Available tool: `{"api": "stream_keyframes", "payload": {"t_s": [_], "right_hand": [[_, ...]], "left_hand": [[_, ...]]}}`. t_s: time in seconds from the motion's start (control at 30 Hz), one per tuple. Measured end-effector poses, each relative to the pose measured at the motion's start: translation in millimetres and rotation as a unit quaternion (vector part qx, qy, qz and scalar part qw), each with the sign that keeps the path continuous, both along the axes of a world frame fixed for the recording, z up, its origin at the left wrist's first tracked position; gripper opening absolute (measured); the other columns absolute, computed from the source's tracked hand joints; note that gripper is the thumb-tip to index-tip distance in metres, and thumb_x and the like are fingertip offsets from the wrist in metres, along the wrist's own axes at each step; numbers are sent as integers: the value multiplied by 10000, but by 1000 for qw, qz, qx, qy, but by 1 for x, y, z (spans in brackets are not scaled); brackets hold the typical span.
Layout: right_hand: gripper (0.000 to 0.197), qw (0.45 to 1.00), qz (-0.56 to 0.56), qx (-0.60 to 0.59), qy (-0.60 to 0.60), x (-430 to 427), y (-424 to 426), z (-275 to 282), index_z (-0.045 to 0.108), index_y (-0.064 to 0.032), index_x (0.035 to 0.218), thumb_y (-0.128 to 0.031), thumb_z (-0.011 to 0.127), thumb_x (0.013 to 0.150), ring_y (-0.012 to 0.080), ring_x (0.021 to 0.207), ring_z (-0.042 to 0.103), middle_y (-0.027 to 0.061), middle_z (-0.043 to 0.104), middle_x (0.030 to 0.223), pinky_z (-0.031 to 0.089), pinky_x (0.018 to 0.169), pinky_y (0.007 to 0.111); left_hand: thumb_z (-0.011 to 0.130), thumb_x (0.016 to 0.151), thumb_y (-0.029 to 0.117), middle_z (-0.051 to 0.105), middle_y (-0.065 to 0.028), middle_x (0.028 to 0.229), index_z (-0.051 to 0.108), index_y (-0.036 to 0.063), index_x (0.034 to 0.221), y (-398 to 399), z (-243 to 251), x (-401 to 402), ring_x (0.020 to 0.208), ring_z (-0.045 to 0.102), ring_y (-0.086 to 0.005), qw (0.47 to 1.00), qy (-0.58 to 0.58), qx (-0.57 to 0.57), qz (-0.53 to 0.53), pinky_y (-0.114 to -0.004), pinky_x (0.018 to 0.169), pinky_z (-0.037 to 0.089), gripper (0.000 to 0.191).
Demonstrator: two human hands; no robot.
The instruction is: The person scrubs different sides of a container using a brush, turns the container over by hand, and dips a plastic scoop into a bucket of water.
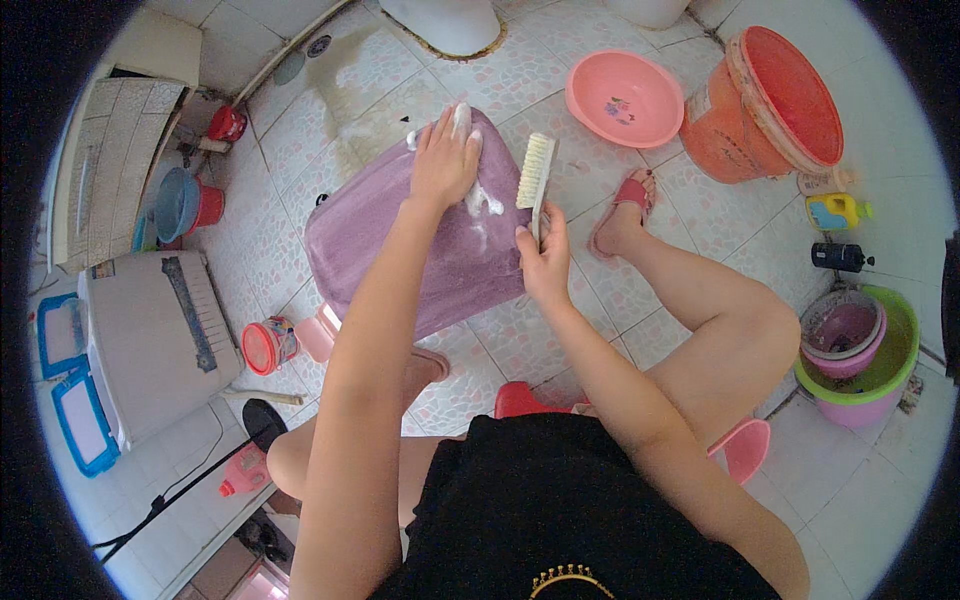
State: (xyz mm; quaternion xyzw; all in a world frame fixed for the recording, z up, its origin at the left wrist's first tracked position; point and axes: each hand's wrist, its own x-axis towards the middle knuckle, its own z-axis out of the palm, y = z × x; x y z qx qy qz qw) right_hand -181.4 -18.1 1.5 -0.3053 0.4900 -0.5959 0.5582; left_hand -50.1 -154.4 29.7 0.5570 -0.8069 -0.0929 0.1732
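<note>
In front of me on the tiled floor is a large purple fabric-covered block with rounded corners; what is inside the cover cannot be told. My left hand lies flat on its far part, with white foam on the fingers. More white foam is smeared on the fabric beside that hand. My right hand grips the handle of a scrubbing brush with pale bristles. The brush is held up at the block's right edge, bristles facing left.
A pink basin and a big orange bucket stand at the far right. Nested tubs and bottles line the right wall. At left are a washing machine and a red-lidded tub. A red stool shows beneath me.
</note>
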Motion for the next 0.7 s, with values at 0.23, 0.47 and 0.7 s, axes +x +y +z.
{"api": "stream_keyframes", "payload": {"t_s": [0.23, 0.47, 0.7], "right_hand": [[513, 998, 11, 56, 17, -9, -12, -13, 340, 30, 1295, 16, 490, 805, 177, 961, 567, 151, 542, 1127, 450, 803, 283], [463, 999, -46, 4, 18, -6, -14, -20, 376, 19, 1250, 7, 488, 801, 93, 689, 500, 86, 566, 902, 401, 594, 247], [435, 999, -25, 2, 42, -8, -12, -24, 408, 12, 1221, -46, 506, 801, 166, 796, 559, 113, 569, 964, 465, 696, 305]], "left_hand": [[340, 950, 240, 418, -138, 1402, 436, 33, 1333, 5, 3, -16, 1362, 275, -308, 990, -14, 1, -137, -439, 1133, 182, 446], [426, 897, 154, 436, -96, 1389, 498, 47, 1279, 59, 16, -20, 1350, 300, -280, 991, 11, -26, -134, -423, 1125, 224, 403], [495, 876, 211, 349, -31, 1460, 404, 116, 1381, 111, 18, -19, 1367, 278, -236, 989, -87, -34, -112, -430, 1111, 236, 522]]}}
